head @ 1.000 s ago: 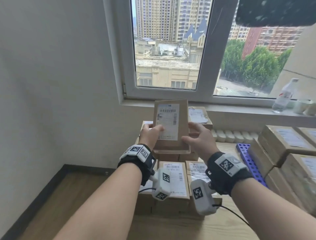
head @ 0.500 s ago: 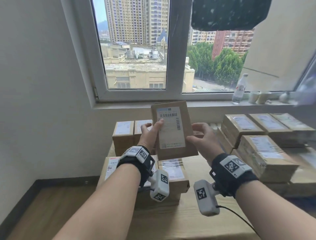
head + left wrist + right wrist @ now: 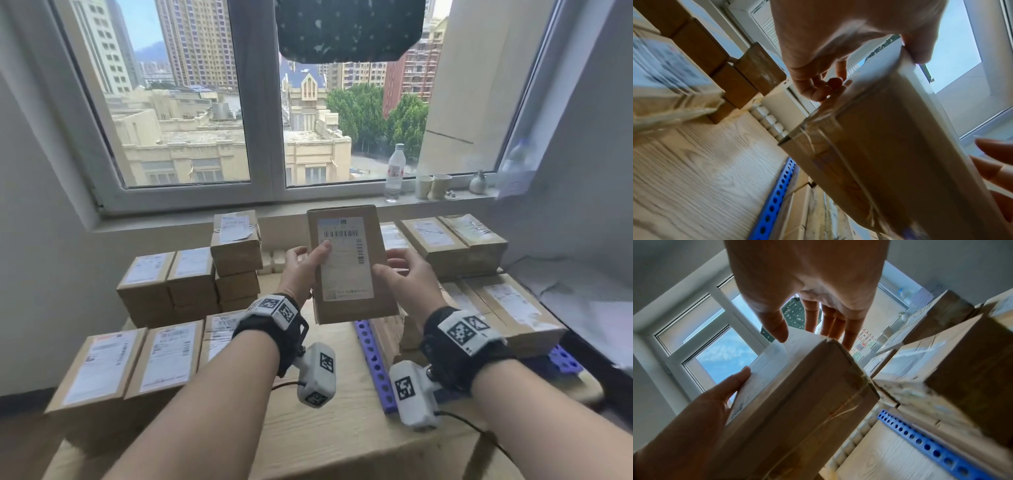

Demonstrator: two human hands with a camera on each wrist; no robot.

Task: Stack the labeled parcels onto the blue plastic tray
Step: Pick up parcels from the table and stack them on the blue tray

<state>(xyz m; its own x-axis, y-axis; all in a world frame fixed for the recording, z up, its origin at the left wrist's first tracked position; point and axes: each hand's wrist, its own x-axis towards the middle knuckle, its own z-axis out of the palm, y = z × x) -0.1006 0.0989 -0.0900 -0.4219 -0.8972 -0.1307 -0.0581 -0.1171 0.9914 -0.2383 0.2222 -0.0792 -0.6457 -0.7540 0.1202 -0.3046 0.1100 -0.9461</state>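
Note:
A brown cardboard parcel (image 3: pixel 349 267) with a white barcode label is upright in the air over the table, label facing me. My left hand (image 3: pixel 301 270) pinches its left edge, thumb on the label and fingers behind. My right hand (image 3: pixel 407 281) holds the right edge the same way. The left wrist view shows the parcel (image 3: pixel 890 162) from below, and so does the right wrist view, where the parcel (image 3: pixel 797 410) fills the centre. The blue plastic tray (image 3: pixel 375 363), perforated along its rim, lies below and to the right, with labeled parcels (image 3: pixel 510 308) stacked on it.
More labeled parcels (image 3: pixel 161 284) stand in stacks at the left on the wooden table (image 3: pixel 308 428), with a front row (image 3: pixel 102 366) near me. A water bottle (image 3: pixel 394 171) and cups (image 3: pixel 432 186) sit on the windowsill. A wall closes the right side.
Both hands have carried the parcel rightward, away from the left stacks and over the tray's left rim. The view has turned right with it. The grip is unchanged.

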